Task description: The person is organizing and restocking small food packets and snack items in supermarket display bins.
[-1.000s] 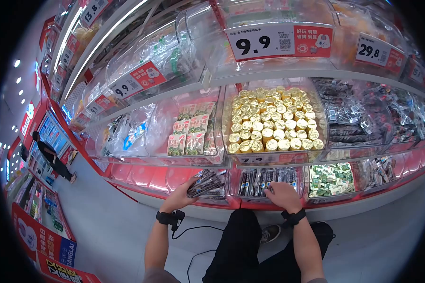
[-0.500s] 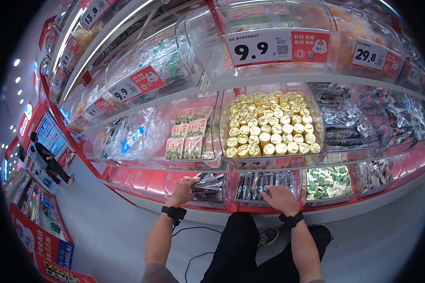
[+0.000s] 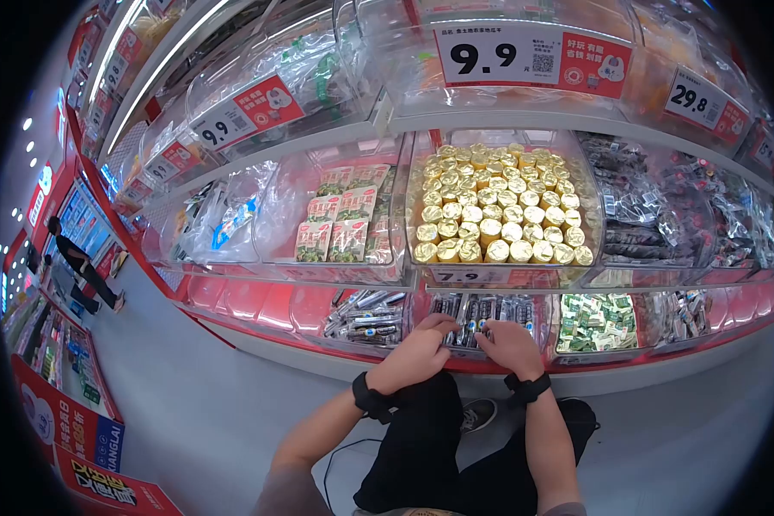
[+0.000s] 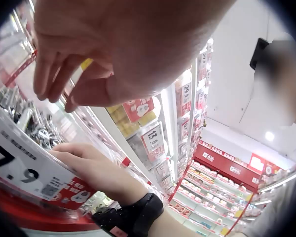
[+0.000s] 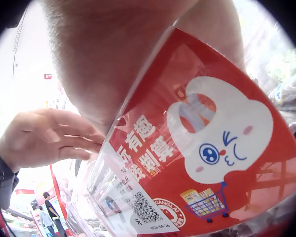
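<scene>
In the head view, slim dark packets (image 3: 468, 311) lie upright side by side in a low clear bin. My left hand (image 3: 414, 354) is over this bin's left part; in the left wrist view the left hand (image 4: 113, 49) hangs above the packets (image 4: 32, 121), fingers loosely bent with nothing between them. At the bin's front edge, the right hand (image 3: 513, 351) has its fingers over the rim; its fingertips are hidden, so a grip cannot be made out. A price label (image 5: 227, 128) covers part of the right hand (image 5: 123, 49). Similar packets (image 3: 365, 320) lie loose in the bin to the left.
Above is a shelf with gold-topped rolls (image 3: 503, 215), green-and-red packets (image 3: 340, 215) and dark bagged goods (image 3: 636, 215). Green-and-white packets (image 3: 595, 322) fill a low bin to the right. Two people stand in the left aisle, one in black (image 3: 77, 258). A cable hangs near my legs.
My left hand has let go of a bunch of dark packets in the left bin and moved right, beside the right hand. The right hand has stayed at its bin.
</scene>
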`<state>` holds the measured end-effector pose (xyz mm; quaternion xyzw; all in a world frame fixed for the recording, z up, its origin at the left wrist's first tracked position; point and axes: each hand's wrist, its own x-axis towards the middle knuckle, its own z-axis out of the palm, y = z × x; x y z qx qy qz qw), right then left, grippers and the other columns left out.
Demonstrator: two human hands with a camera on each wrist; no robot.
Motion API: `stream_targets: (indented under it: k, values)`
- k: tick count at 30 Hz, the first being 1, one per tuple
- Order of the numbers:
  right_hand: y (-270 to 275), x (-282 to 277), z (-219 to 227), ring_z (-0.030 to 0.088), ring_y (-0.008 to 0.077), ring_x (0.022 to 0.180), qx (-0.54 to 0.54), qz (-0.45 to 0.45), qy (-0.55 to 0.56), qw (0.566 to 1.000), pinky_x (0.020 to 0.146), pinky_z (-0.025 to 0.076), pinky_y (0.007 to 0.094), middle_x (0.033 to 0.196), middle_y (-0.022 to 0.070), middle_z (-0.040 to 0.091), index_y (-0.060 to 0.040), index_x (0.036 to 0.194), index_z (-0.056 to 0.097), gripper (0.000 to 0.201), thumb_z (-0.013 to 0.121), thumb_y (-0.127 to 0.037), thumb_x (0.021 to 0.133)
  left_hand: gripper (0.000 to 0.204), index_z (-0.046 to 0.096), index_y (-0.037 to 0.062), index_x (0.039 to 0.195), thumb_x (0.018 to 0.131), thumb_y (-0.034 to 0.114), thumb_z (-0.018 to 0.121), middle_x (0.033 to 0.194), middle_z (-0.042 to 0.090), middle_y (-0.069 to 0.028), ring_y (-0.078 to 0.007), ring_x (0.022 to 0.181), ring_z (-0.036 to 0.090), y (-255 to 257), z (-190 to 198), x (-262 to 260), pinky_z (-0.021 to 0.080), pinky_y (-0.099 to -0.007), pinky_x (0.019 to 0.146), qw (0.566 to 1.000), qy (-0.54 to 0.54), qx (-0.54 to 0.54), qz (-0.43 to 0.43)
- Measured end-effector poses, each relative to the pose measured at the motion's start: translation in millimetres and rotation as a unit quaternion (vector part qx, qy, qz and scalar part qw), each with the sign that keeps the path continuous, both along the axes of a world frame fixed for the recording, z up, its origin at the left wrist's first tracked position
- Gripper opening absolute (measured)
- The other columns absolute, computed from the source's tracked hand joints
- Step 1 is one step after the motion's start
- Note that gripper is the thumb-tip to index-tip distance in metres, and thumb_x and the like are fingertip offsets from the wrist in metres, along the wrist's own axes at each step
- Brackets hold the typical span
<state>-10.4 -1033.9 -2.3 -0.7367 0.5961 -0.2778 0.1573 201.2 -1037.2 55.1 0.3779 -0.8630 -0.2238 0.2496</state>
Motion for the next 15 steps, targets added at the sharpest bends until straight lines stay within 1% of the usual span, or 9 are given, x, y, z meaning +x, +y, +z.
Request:
stream_targets:
  k: [1, 3, 4, 7, 10, 11, 12, 14, 15]
  values:
    - [0.2, -0.3, -0.1, 0.062, 0.0344, 0.070, 0.001, 0.001, 0.001, 1.000, 0.063, 0.048, 0.0474, 0.070, 0.0158, 0.062, -0.0052, 0.080, 0.062, 0.029, 0.057, -0.034, 0.083, 0.040, 0.053, -0.0016, 0.116, 0.078, 0.007, 0.054, 0.119, 0.053, -0.0220, -0.0357, 0.113, 0.050, -10.0, -12.5, -11.6, 0.040, -0.0408, 0.096, 1.000, -0.010, 0.006, 0.003]
    - [-0.7, -0.7, 0.0, 0.062, 0.0348, 0.069, 0.007, 0.002, 0.014, 1.000, 0.063, 0.048, 0.0475, 0.070, 0.0162, 0.062, -0.0050, 0.080, 0.062, 0.029, 0.057, -0.033, 0.083, 0.043, 0.049, -0.0030, 0.121, 0.081, 0.015, 0.055, 0.127, 0.048, -0.0237, -0.0377, 0.118, 0.045, -41.3, -48.3, -32.3, 0.035, -0.0438, 0.100, 0.996, -0.082, -0.017, 0.033]
    - [-1.1, -0.9, -0.6, 0.061, 0.0351, 0.069, 0.012, 0.001, 0.024, 1.000, 0.063, 0.048, 0.0476, 0.069, 0.0165, 0.062, -0.0049, 0.080, 0.062, 0.029, 0.057, -0.033, 0.083, 0.046, 0.047, -0.0038, 0.123, 0.083, 0.019, 0.055, 0.130, 0.045, -0.0246, -0.0387, 0.121, 0.043, -52.3, -56.1, -42.9, 0.033, -0.0454, 0.102, 0.991, -0.119, -0.029, 0.047]
    - [-1.1, -1.1, 1.3, 0.061, 0.0376, 0.070, 0.021, -0.002, 0.014, 1.000, 0.064, 0.047, 0.0481, 0.068, 0.0193, 0.061, -0.0029, 0.080, 0.063, 0.026, 0.058, -0.029, 0.082, 0.048, 0.052, -0.0033, 0.119, 0.089, 0.035, 0.049, 0.127, 0.049, -0.0253, -0.0405, 0.120, 0.044, -72.2, -38.6, -71.6, 0.031, -0.0493, 0.101, 0.970, -0.210, 0.088, 0.090]
    - [-5.3, -1.6, -0.9, 0.061, 0.0382, 0.070, 0.006, 0.000, 0.005, 1.000, 0.065, 0.047, 0.0493, 0.069, 0.0196, 0.061, -0.0034, 0.079, 0.062, 0.024, 0.058, -0.027, 0.080, 0.048, 0.061, 0.0040, 0.111, 0.090, 0.043, 0.041, 0.127, 0.053, -0.0203, -0.0420, 0.124, 0.041, -86.0, -28.1, -95.9, 0.020, -0.0598, 0.103, 0.950, -0.229, 0.193, 0.089]
    - [-4.6, -1.3, -3.5, 0.061, 0.0379, 0.070, 0.001, 0.003, 0.008, 1.000, 0.065, 0.048, 0.0499, 0.070, 0.0191, 0.062, -0.0042, 0.079, 0.062, 0.024, 0.057, -0.027, 0.080, 0.055, 0.062, 0.0061, 0.112, 0.092, 0.049, 0.036, 0.126, 0.055, -0.0176, -0.0396, 0.125, 0.041, -108.6, -68.3, -103.0, 0.016, -0.0662, 0.101, 0.957, -0.216, 0.184, 0.066]
    - [-3.3, -1.0, -3.1, 0.061, 0.0383, 0.071, 0.011, -0.002, 0.014, 1.000, 0.066, 0.048, 0.0500, 0.071, 0.0195, 0.061, -0.0037, 0.080, 0.062, 0.022, 0.056, -0.025, 0.080, 0.058, 0.060, 0.0080, 0.118, 0.091, 0.053, 0.035, 0.130, 0.053, -0.0169, -0.0379, 0.124, 0.044, -105.9, -53.9, -111.6, 0.014, -0.0679, 0.101, 0.944, -0.236, 0.211, 0.094]
    - [-2.0, -1.2, 1.0, 0.060, 0.0392, 0.072, 0.028, -0.019, 0.026, 0.999, 0.066, 0.047, 0.0504, 0.073, 0.0204, 0.061, -0.0028, 0.083, 0.061, 0.018, 0.056, -0.020, 0.079, 0.064, 0.052, 0.0122, 0.130, 0.089, 0.059, 0.037, 0.136, 0.048, -0.0147, -0.0367, 0.128, 0.041, -132.0, -105.7, -126.8, 0.012, -0.0675, 0.103, 0.976, -0.040, 0.183, 0.113]
    - [-2.8, -1.7, -2.9, 0.060, 0.0395, 0.073, 0.000, -0.037, 0.011, 0.999, 0.067, 0.047, 0.0502, 0.074, 0.0209, 0.061, -0.0020, 0.084, 0.059, 0.016, 0.054, -0.016, 0.079, 0.069, 0.046, 0.0129, 0.134, 0.086, 0.062, 0.041, 0.138, 0.046, -0.0147, -0.0355, 0.130, 0.037, -132.6, -105.8, -127.5, 0.012, -0.0659, 0.104, 0.980, -0.058, 0.164, 0.096]
